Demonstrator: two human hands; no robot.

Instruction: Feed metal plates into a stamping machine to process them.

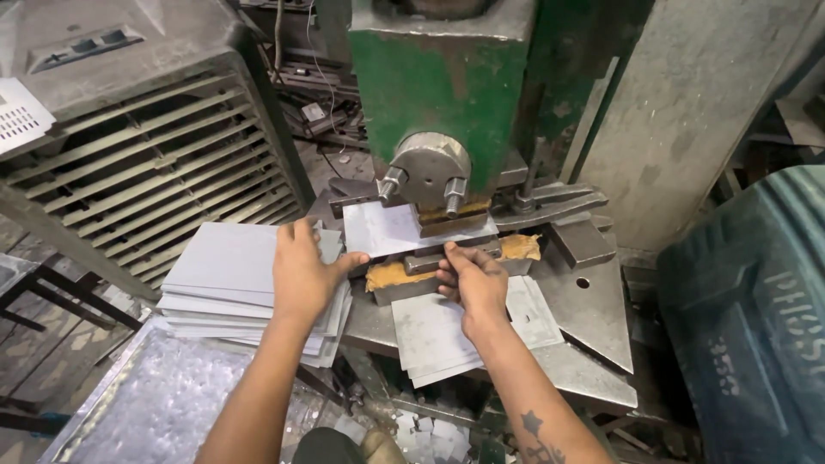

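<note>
A thin grey metal sheet lies on the die of a green press machine, under its round steel ram. My right hand pinches the sheet's front edge at the die. My left hand rests flat on a stack of blank grey sheets left of the press, its thumb touching the sheet's left corner. Beneath my right wrist lies a smaller pile of punched sheets on the press table.
A grey louvred cooler housing stands at the left. A shiny metal tray sits lower left. Small square offcuts lie below the press. A dark teal drum is at the right, with a concrete pillar behind.
</note>
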